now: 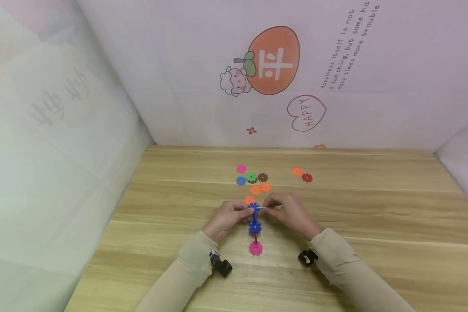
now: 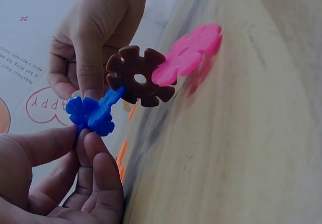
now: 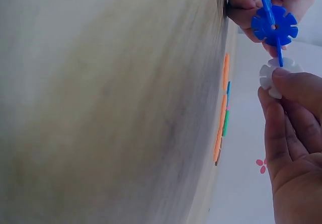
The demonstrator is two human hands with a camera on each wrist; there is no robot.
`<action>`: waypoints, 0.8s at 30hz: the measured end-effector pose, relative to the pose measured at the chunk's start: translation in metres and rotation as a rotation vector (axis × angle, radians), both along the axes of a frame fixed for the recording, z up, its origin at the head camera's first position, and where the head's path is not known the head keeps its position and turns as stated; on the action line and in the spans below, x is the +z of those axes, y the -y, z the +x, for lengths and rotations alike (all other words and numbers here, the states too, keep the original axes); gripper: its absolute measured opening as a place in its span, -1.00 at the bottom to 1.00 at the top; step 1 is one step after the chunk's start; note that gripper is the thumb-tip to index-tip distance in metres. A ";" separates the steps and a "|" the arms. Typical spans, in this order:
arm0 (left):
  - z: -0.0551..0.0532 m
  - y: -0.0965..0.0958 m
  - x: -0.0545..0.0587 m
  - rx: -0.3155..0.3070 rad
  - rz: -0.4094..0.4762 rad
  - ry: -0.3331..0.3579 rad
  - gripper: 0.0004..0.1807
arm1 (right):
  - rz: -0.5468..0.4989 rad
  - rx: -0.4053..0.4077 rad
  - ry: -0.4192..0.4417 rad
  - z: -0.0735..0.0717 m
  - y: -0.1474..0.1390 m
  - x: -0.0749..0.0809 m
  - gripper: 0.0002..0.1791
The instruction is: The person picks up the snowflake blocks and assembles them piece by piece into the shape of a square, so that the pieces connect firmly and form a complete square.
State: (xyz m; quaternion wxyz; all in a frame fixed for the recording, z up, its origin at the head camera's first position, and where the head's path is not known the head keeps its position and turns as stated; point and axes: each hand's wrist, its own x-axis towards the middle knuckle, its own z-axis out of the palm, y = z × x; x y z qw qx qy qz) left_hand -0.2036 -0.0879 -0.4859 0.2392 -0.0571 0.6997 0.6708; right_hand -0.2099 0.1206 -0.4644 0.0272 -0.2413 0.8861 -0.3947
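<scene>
My left hand (image 1: 230,216) pinches a blue slotted disc (image 1: 253,209) between thumb and fingers. That disc is part of a chain of interlocking plastic snowflake discs. Another blue disc (image 1: 255,226), a brown disc (image 2: 118,78) and a pink disc (image 1: 256,248) follow, with the pink one at the near end. In my right hand (image 1: 288,212), thumb and fingertips pinch a white slotted disc (image 3: 266,79). The white disc meets the edge of a blue disc in the right wrist view; how deep the slots sit together I cannot tell.
Loose discs lie on the wooden table (image 1: 160,242) beyond the hands: orange discs (image 1: 255,190), a green disc (image 1: 251,177), a light blue disc (image 1: 241,180), another pink disc (image 1: 241,168) and another brown disc (image 1: 263,177). Farther right lies a red disc (image 1: 307,177) beside another orange one.
</scene>
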 end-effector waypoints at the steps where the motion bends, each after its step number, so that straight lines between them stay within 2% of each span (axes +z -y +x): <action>1: 0.000 0.001 0.000 -0.001 0.004 -0.002 -0.80 | 0.005 0.001 -0.003 0.000 0.000 0.000 -0.88; 4: 0.001 0.003 -0.001 -0.001 0.018 -0.002 -0.79 | 0.024 0.014 0.006 -0.001 0.001 0.001 -0.87; 11: 0.002 0.008 -0.001 -0.004 0.027 -0.006 -0.78 | 0.110 0.050 0.094 -0.009 0.000 0.002 -0.79; 17: 0.004 0.014 -0.001 -0.012 0.020 -0.001 -0.77 | 0.229 0.042 0.111 -0.021 0.011 0.001 -0.72; 24: 0.006 0.018 0.001 -0.001 0.016 -0.010 -0.77 | 0.257 0.052 0.112 -0.036 0.022 0.002 -0.74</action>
